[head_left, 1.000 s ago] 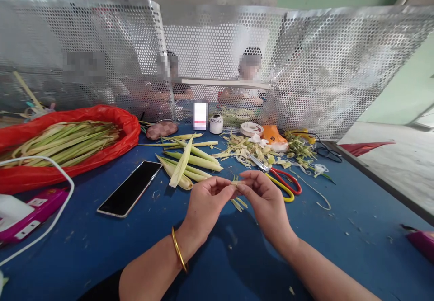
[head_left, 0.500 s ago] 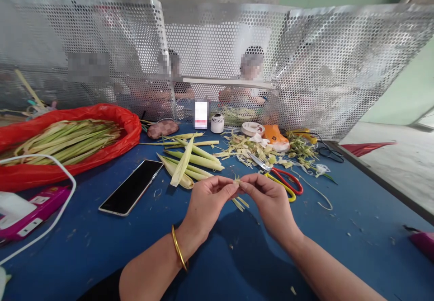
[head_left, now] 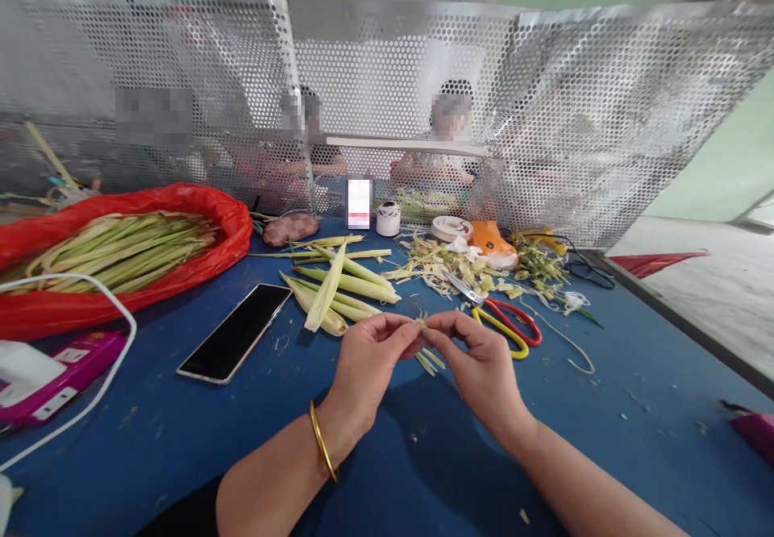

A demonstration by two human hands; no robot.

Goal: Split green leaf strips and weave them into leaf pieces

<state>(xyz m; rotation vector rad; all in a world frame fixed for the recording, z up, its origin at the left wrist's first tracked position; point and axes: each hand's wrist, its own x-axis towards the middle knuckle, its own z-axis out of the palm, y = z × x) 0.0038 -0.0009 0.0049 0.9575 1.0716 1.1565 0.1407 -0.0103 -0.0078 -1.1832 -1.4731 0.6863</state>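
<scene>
My left hand (head_left: 373,360), with a gold bangle at the wrist, pinches a small piece of plant strip (head_left: 422,321) between thumb and fingertips. From the other side my right hand (head_left: 480,360) pinches the same piece, and the fingertips of both hands meet. Most of the piece is hidden by my fingers. Pale cut ends of strips (head_left: 428,361) show just beneath my hands. Behind my left hand lie several green and cream husk leaves (head_left: 351,283). Scissors with red and yellow handles (head_left: 508,323) rest close behind my right hand.
A red bag (head_left: 235,231) of long strips (head_left: 121,247) and a purple power strip (head_left: 72,372) are at left, near a dark-screened phone (head_left: 239,331). Husk scraps (head_left: 426,267), a tape roll (head_left: 451,228) and a thread spool (head_left: 388,219) line the back, before a perforated metal screen (head_left: 375,69). Two people sit beyond.
Both hands keep their pinch on the strip piece at nearly the same spot. My right hand has shifted very slightly to the left.
</scene>
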